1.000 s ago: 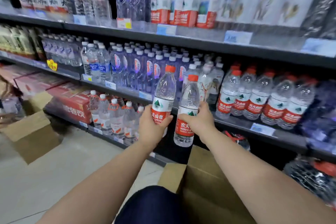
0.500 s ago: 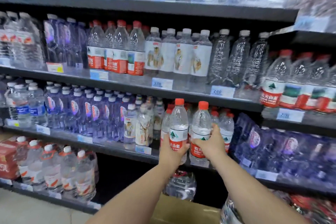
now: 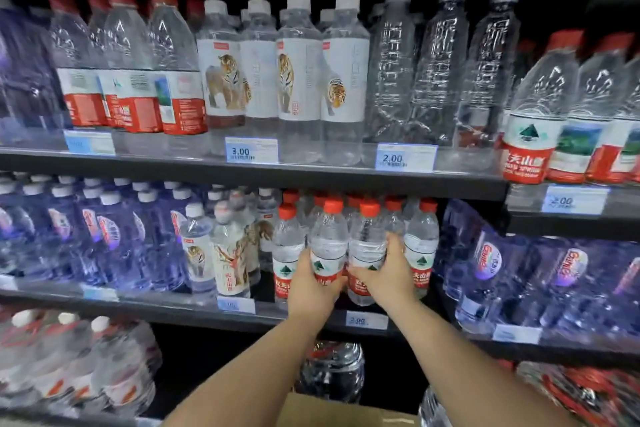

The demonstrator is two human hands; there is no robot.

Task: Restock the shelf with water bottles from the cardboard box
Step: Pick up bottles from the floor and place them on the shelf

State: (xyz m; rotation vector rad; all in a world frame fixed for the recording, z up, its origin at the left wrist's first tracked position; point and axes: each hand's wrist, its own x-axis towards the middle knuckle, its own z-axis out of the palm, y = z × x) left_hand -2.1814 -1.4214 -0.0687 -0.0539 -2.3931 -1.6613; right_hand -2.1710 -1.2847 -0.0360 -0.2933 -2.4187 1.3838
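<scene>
Head view is showing the left hand (image 3: 311, 291) curling round a red-capped bottle (image 3: 329, 239), the right hand (image 3: 389, 276) gripping a second bottle (image 3: 367, 246), both upright at the shelf (image 3: 156, 310) front.

Just above the low 2.00 price tag (image 3: 366, 320), the left hand (image 3: 311, 291) grips a red-capped water bottle (image 3: 329, 243). The right hand (image 3: 389, 276) grips a second red-capped bottle (image 3: 367, 246). Both bottles are upright and touching, at the front of the middle shelf (image 3: 173, 308). Left of the tag stand tiger-label bottles (image 3: 199, 253), and right of it are blue shrink-wrapped packs (image 3: 519, 270). Below the tag, a cardboard box (image 3: 329, 412) shows its edge.
</scene>
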